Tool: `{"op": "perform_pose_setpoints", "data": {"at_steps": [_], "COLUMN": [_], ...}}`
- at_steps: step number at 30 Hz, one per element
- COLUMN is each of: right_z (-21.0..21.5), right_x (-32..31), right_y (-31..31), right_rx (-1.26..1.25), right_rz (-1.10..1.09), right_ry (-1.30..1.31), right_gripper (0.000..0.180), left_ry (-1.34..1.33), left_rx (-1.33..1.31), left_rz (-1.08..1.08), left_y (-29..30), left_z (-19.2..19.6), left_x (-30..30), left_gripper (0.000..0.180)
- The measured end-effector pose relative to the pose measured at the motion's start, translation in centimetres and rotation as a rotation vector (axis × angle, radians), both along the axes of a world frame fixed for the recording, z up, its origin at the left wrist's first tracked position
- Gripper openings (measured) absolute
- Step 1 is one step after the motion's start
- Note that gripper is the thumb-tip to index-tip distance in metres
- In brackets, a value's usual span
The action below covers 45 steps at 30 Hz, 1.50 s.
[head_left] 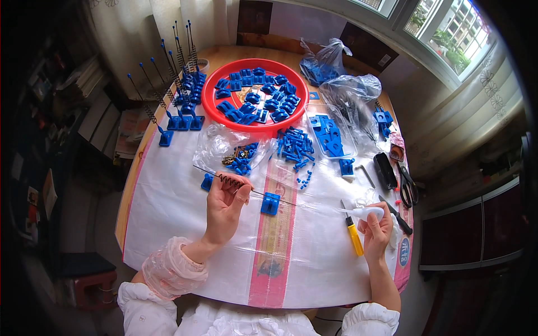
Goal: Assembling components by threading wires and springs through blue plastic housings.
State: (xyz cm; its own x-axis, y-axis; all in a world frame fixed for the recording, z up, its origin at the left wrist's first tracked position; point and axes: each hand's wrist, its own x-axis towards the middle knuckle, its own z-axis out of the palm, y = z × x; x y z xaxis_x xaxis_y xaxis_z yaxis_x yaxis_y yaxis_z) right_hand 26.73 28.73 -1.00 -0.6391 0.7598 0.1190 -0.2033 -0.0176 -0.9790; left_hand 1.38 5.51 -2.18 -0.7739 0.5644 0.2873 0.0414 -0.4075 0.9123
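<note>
1. The coiled wire (228,180) is looking black, perhaps.
2. The bottle (368,213) is showing white.
3. The block (270,204) is showing blue.
4. The sheet (330,274) is carrying pink bands on white.

Hands (227,204): bare
Left cuff (174,267): pale pink, gathered, patterned
Left sleeve (147,307): white, puffy
Right sleeve (370,320): white, loose
Torso garment (246,325): white, creased

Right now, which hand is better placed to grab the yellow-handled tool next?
Probably your right hand: it is right beside the yellow-handled tool, though it holds a white bottle. Your left hand is farther away, holding a coiled black wire.
</note>
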Motion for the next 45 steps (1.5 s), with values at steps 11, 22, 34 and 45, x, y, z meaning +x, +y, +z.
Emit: {"op": "perform_pose_setpoints", "data": {"at_steps": [11,22,34,45], "right_z": [0.05,-0.1,-0.03,0.11], "right_x": [0.02,0.14,0.06,0.07], "right_y": [-0.03,0.07,0.0,-0.08], "right_rx": [-0.003,-0.004,0.002,-0.008], "right_rz": [0.0,0.012,0.015,0.011], "right_ry": [0.001,0.009,0.014,0.012], "right_gripper": [0.014,0.015,0.015,0.015], "left_ry": [-0.006,-0.007,-0.01,-0.008], "left_rx": [-0.003,0.002,-0.009,-0.002], "left_rz": [0.001,-0.002,0.006,0.003], "left_y": [0.02,0.04,0.02,0.05], "left_z": [0.09,-0.03,0.0,-0.01], "left_x": [0.03,0.02,0.04,-0.01], "left_gripper": [0.018,0.017,0.017,0.017]}}
